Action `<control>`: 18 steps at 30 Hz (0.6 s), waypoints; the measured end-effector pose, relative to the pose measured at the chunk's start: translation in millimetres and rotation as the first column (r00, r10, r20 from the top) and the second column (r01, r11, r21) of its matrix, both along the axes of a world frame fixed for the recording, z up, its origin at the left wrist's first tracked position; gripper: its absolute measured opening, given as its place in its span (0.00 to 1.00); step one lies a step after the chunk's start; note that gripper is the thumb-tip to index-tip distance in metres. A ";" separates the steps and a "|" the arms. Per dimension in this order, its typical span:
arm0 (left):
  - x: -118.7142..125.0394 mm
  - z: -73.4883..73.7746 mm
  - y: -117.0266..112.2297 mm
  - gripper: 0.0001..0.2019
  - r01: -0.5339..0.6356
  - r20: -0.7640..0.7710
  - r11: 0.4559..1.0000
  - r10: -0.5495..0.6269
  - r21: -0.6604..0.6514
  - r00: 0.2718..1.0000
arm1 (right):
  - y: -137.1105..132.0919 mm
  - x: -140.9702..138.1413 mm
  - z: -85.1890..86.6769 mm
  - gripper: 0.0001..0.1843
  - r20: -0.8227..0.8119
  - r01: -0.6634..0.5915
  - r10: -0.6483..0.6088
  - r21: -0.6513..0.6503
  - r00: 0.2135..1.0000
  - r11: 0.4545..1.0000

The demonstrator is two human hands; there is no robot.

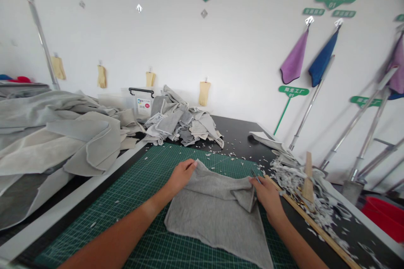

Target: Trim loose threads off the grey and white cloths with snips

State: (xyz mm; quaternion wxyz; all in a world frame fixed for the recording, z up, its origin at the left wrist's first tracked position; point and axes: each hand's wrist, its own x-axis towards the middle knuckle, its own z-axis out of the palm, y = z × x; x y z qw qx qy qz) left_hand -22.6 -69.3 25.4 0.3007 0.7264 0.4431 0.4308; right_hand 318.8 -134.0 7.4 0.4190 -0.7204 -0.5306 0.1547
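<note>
A grey cloth piece lies on the green cutting mat in front of me. My left hand pinches the cloth's far left corner, fingers closed on the edge. My right hand grips the far right corner, which is folded over towards the middle. Both forearms reach in from the bottom of the view.
A heap of grey cloth pieces sits at the mat's far edge, and large grey sheets pile up at the left. A long wooden ruler and white cloth scraps lie at the right. A clear plastic box stands behind. Mops lean on the wall.
</note>
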 end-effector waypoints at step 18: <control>0.7 -0.3 -0.9 0.19 0.008 0.009 1.000 -0.008 0.019 1.000 | -0.3 0.9 1.3 0.24 0.020 -0.013 0.013 -0.017 1.000 1.000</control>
